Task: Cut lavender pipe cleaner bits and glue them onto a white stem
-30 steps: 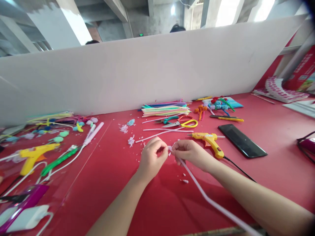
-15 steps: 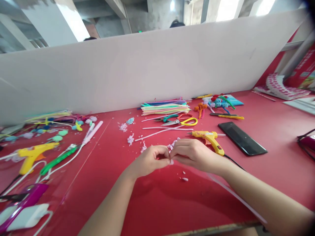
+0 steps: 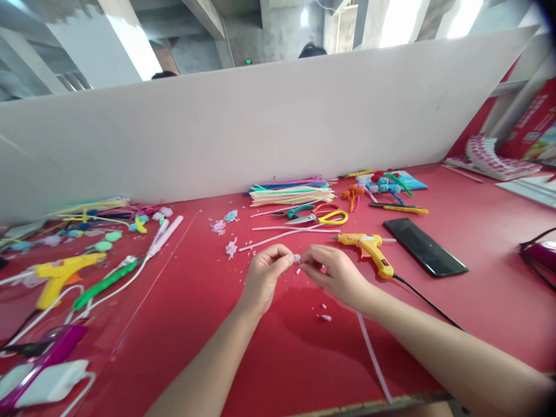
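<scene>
My left hand (image 3: 270, 277) pinches a small pale lilac piece (image 3: 297, 258) between thumb and forefinger. Curled fingers bring my right hand (image 3: 333, 271) against the other side of that piece. From beneath the right wrist a long lilac pipe cleaner (image 3: 372, 353) runs down to the table's front edge; its upper end is hidden by the hand, and I cannot see whether it joins the small piece. Lilac scraps (image 3: 325, 317) lie on the red table below the hands. Beyond them are loose pipe cleaners (image 3: 278, 237), fluffy clippings (image 3: 231, 249) and yellow-handled scissors (image 3: 319, 218).
A yellow glue gun (image 3: 369, 249) with its cord and a black phone (image 3: 425, 246) lie to the right. Bundled pipe cleaners (image 3: 291, 194) rest by the white partition (image 3: 217, 133). At left are another glue gun (image 3: 61, 275), cables and a green tool (image 3: 104, 284).
Both hands have turned and parted slightly, so the small lilac piece shows between the fingertips. The long pipe cleaner's lower end has swung left along the table edge.
</scene>
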Action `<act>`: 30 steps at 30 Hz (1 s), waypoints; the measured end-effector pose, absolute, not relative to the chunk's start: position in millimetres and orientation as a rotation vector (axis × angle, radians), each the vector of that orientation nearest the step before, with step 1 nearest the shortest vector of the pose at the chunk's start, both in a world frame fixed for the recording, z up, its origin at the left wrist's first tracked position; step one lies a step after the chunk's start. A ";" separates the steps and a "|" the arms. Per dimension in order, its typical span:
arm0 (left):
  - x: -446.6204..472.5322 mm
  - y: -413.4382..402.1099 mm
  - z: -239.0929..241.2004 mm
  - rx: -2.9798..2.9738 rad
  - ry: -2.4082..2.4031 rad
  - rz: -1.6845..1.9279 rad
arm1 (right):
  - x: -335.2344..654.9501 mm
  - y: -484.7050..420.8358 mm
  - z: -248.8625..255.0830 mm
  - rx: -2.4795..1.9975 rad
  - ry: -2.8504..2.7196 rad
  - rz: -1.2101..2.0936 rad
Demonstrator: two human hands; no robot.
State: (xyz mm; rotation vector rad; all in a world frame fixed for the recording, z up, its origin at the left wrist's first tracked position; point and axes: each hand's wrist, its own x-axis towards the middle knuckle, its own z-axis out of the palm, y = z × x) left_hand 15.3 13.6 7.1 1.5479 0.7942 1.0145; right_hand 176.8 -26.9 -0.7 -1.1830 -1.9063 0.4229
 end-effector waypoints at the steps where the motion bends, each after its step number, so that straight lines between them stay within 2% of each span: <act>1: 15.7 12.7 7.5 1.608 0.844 1.025 | 175.5 -27.5 -2.2 -1.181 -1.921 0.379; 3: 15.8 10.5 9.6 1.788 0.959 1.029 | 174.8 -28.6 -3.9 -1.179 -1.991 0.284; 8: 15.5 7.9 14.4 2.316 1.068 0.969 | 183.5 -28.6 0.8 -1.163 -2.340 -0.203; 11: 12.4 10.7 15.5 2.335 1.010 0.807 | 189.7 -27.4 7.0 -1.109 -2.393 -0.201; 14: 6.4 15.1 18.3 2.128 0.901 0.653 | 191.7 -26.3 12.5 -1.066 -2.266 0.138; 17: 1.9 16.9 22.6 1.891 0.755 0.570 | 190.7 -25.3 14.6 -1.097 -1.983 0.676; 20: 2.6 14.6 25.0 1.715 0.678 0.625 | 188.6 -24.8 12.7 -1.106 -1.675 1.167; 22: 5.8 12.4 23.6 1.621 0.660 0.707 | 186.4 -25.4 10.7 -1.085 -1.568 1.284; 24: 9.7 10.9 19.9 1.548 0.661 0.799 | 183.5 -27.1 9.3 -1.118 -1.565 1.155; 30: 16.5 7.9 11.5 1.680 0.910 0.998 | 175.8 -33.7 7.3 -1.259 -1.874 0.323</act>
